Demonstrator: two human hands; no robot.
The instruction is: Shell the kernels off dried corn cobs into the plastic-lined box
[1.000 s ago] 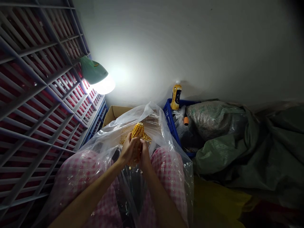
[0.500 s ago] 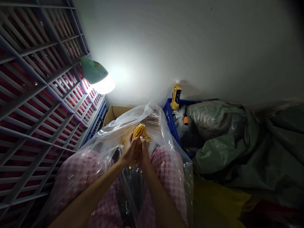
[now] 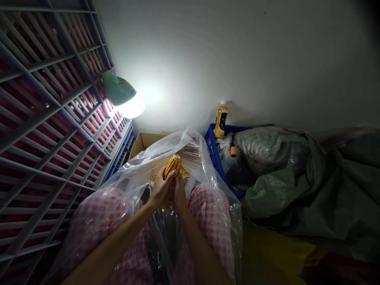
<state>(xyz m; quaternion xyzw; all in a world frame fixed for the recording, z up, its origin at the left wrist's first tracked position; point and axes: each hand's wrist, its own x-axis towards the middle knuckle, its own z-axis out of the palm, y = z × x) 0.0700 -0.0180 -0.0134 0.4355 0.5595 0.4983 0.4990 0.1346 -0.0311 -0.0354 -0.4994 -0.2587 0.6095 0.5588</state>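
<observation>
Between my two hands is a yellow ear of corn [image 3: 172, 163], its tip pointing up and away from me. My left hand [image 3: 161, 186] is closed round its left side, and my right hand [image 3: 178, 190] grips it from the right. The thumbs lie close together on the cob; the lower part of the ear is mostly covered by the fingers. Behind and below it, loose corn kernels [image 3: 184, 173] lie in a clear plastic bag [image 3: 130, 171] that spreads over my knees in pink checked cloth [image 3: 101, 208].
A lit lamp [image 3: 123, 95] hangs on the plastic lattice [image 3: 59, 107] at left. Behind the bag stands a cardboard box [image 3: 145, 141]. To the right, a blue crate [image 3: 212, 146] holds plastic bags and a yellow bottle [image 3: 220, 120], beside dark green sheeting [image 3: 297, 198].
Both hands stay on the ear. The left thumb has moved up across the corn, and the right hand has shifted slightly, its thumb now less visible.
</observation>
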